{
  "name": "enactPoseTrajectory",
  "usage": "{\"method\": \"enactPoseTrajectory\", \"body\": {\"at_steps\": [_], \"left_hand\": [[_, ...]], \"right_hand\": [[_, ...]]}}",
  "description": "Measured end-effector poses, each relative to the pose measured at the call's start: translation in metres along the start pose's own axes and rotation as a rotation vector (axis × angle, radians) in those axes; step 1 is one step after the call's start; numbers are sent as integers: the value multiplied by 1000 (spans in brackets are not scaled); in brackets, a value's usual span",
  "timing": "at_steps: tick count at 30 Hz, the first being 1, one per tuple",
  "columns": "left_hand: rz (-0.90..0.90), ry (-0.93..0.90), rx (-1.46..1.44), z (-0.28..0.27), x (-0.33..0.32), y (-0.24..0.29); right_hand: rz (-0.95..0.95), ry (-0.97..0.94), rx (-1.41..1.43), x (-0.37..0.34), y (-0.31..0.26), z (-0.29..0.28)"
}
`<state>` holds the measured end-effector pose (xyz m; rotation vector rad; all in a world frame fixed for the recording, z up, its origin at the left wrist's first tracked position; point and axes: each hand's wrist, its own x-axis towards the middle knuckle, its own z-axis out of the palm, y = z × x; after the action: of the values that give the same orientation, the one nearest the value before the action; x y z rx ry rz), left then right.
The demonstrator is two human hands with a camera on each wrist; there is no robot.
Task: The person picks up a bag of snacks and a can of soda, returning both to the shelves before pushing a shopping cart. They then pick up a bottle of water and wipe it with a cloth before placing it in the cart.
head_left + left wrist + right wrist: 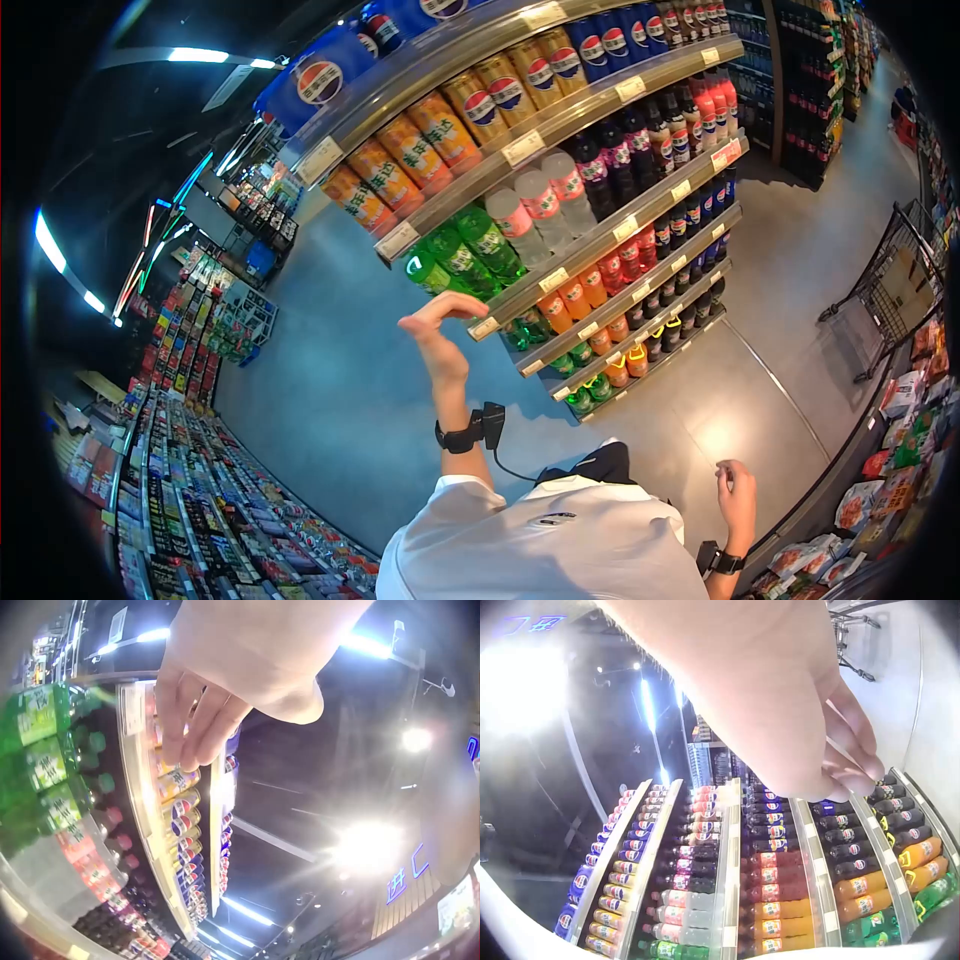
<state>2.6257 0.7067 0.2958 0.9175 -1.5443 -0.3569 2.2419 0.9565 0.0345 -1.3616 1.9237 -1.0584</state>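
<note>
Currently, my left hand (445, 338) is positioned at the centre-left of the frame in the head view, bent at the wrist, beside the end of the drink shelf (600, 105). Its fingers (219, 729) are extended, slightly bent and slightly apart, and clamp nothing. They point toward the shelf edge, near a price tag (484, 328); whether the fingertips contact that edge, I cannot tell.

The nearest items are the green bottles (487, 243), located just above my left hand, upper centre of the frame. To their right stand clear bottles (540, 210) with pink labels; on the tier above, orange cans (402, 172) form the left end of the row, followed by gold cans (500, 95). In the left wrist view, the green bottles occupy the left side of the frame and the cans lie beyond my fingers.

My right hand (737, 495) is located at the lower right of the head view, well apart from the shelf. Its fingers are loosely curled, close together, and grip nothing.

A black strap (461, 437) encircles my left wrist; a second strap (727, 563) encircles my right. A shopping cart (890, 285) stands at the right side of the frame.
</note>
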Motion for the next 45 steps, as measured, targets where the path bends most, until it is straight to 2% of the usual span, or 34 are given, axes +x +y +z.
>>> {"method": "enactPoseTrajectory", "body": {"at_steps": [3, 4, 5, 8, 10, 11, 13, 14, 15, 17, 18, 19, 20, 21, 24, 25, 27, 28, 29, 31, 32, 34, 39, 41, 44, 45], "left_hand": [[-146, -123, 142, 47, 2, -2], [-275, -110, 111, 69, 5, 4], [-333, -116, 141, 93, 8, 8], [-300, -148, 212, 160, 19, -8], [-380, -198, 171, 219, 29, -16], [-356, -233, 98, 254, 32, -19], [-348, -317, -109, 335, 35, -70], [-372, -369, -32, 381, 39, -54], [-389, -417, -92, 433, 39, -73], [-458, -527, -267, 537, 39, -77], [-244, -624, -20, 590, 35, -101], [-199, -697, 136, 628, 32, -77], [-14, -629, 37, 668, 21, -62], [6, -687, -68, 711, 8, -58], [-75, -1093, -282, 798, -27, -10], [-7, -1135, -355, 816, -37, 9], [208, -1218, -259, 866, -66, 25], [235, -1295, -258, 885, -74, 37], [230, -1306, -395, 900, -83, 42], [266, -1388, -373, 930, -89, 55], [299, -1385, -369, 950, -89, 56], [369, -1384, -357, 991, -90, 59], [424, -1309, -172, 1100, -74, 58], [369, -1454, 33, 1137, -55, 67], [362, -1546, 273, 1212, -64, 33], [371, -1542, 254, 1234, -62, 31]], "right_hand": [[-51, 4, -15, 26, 6, -23], [-49, 3, -18, 34, 11, -29], [-44, 7, -20, 43, 17, -34], [-36, 52, 23, 55, 48, -52], [46, 84, 1, 56, 77, -70], [91, 104, -15, 56, 89, -84], [169, 186, -96, 55, 106, -123], [214, 239, -124, 52, 116, -143], [248, 289, -150, 53, 126, -163], [296, 379, -263, 52, 160, -206], [465, 423, -280, 58, 153, -228], [444, 475, -297, 65, 155, -248], [451, 521, -293, 74, 161, -263], [456, 579, -289, 86, 168, -279], [459, 630, -298, 121, 167, -316], [475, 633, -257, 131, 177, -324], [495, 646, -174, 150, 206, -337], [472, 632, -212, 160, 216, -345], [456, 647, -210, 172, 228, -354], [414, 665, -208, 200, 253, -379], [427, 613, -190, 210, 274, -398], [332, 689, -268, 251, 293, -439], [218, 801, -379, 343, 372, -568], [183, 854, -401, 379, 419, -615], [157, 820, -455, 424, 461, -679], [138, 809, -478, 439, 473, -698]]}}
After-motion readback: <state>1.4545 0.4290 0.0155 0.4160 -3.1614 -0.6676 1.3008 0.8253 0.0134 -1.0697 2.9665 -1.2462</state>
